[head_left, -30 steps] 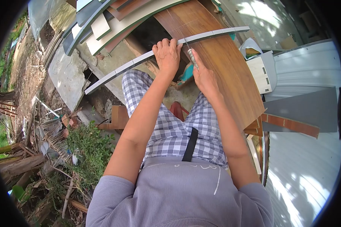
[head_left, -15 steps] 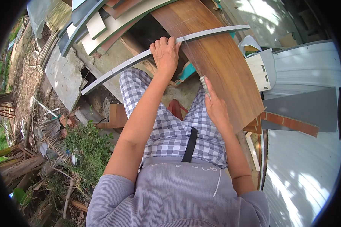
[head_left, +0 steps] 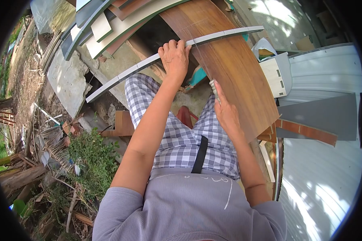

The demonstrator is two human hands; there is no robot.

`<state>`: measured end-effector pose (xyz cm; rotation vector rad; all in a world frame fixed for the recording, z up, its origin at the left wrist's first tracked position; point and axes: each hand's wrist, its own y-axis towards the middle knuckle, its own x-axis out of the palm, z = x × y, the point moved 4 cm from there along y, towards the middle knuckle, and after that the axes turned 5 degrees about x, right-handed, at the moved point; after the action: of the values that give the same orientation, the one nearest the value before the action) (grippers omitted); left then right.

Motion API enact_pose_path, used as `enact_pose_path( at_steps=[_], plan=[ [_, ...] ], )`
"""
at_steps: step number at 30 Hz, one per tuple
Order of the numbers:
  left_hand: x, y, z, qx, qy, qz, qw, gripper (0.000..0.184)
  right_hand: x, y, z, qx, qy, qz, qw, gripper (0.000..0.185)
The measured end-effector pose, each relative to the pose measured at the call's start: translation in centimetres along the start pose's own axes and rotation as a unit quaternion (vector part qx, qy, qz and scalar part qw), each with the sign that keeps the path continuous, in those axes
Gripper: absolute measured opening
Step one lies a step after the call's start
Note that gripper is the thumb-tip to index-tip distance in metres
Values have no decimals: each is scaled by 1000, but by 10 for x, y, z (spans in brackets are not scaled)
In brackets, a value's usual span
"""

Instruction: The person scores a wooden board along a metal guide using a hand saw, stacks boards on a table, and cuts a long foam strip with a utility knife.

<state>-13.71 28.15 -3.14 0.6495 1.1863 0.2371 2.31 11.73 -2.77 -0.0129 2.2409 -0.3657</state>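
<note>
Workpiece: one long, narrow grey strip [head_left: 205, 39], positioned crosswise over the wood-toned desk [head_left: 237, 84]. The strip's right portion rests above the desk; its left portion extends past the desk edge and overhangs the checked trousers [head_left: 142, 90] at the left knee.

Left hand [head_left: 174, 60]: placed on the strip just beside the desk edge. The fingers are bent over the strip and clamped on it; the thumb lies toward the desk side.

Right hand [head_left: 227, 114]: positioned at the near-left edge of the desk, closer to the body than the strip. The fingers are closed around the pale handle of a hand tool [head_left: 213, 85], with the index finger laid along it. A thin line, apparently the blade, runs from the handle up toward the strip close to the left hand. The exact point of blade contact is too fine to confirm.

State of work: fine cross lines divide the strip at intervals on both sides of the left hand. Whether these are surface marks or cuts cannot be determined. The strip reads as one continuous length, so by judgement no section is fully separated and the division at the blade is incomplete; its depth cannot be read.

Surroundings: stacked board offcuts [head_left: 101, 29] lie beyond the strip at upper left; a grey panel [head_left: 326, 114] and a reddish-brown slat [head_left: 307, 131] lie to the right of the desk.
</note>
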Motion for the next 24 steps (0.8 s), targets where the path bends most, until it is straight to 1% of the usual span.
enact_pose_path(
  at_steps=[2, 3, 5, 6, 8, 9, 11, 14, 16, 21, 23, 24],
  plan=[
    [0, -1, -1, 5, -5, 6, 1000, 19, 0, -23, 9, -91, 11, 97, 991, 65],
    [1, -1, -1, 5, 0, 5, 1000, 19, -1, -23, 9, -89, 11, 98, 991, 65],
    [1, -1, 0, 10, 3, 6, 1000, 19, -3, -17, 5, -35, 23, 49, 998, 65],
    [1, -1, -1, 8, 2, 5, 1000, 19, -7, -6, -5, -36, 24, 53, 998, 65],
    [2, 0, -1, 8, 4, 8, 1000, 19, -7, 32, -26, 11, 12, -12, 1000, 64],
    [2, 0, -1, 5, 5, 2, 1000, 19, -3, 52, -33, 7, 13, -11, 1000, 64],
    [1, 0, -1, 0, 11, -2, 1000, 19, 2, 85, -47, -32, -33, 28, 999, 64],
    [1, -1, -2, -3, -2, 0, 1000, 19, 4, 97, -53, -48, -27, 43, 998, 64],
    [1, -1, -1, -2, 2, -3, 1000, 18, 2, 79, -42, -47, -24, 36, 998, 64],
    [2, -1, -1, -6, 0, -1, 1000, 19, 0, -2, 0, -20, -20, 7, 1000, 66],
    [2, -1, -1, -2, -4, 4, 1000, 19, 0, -21, 7, -56, 4, 49, 997, 66],
    [2, -1, -1, 0, 2, 4, 1000, 19, 0, -20, 7, -55, 4, 50, 997, 66]
  ],
)
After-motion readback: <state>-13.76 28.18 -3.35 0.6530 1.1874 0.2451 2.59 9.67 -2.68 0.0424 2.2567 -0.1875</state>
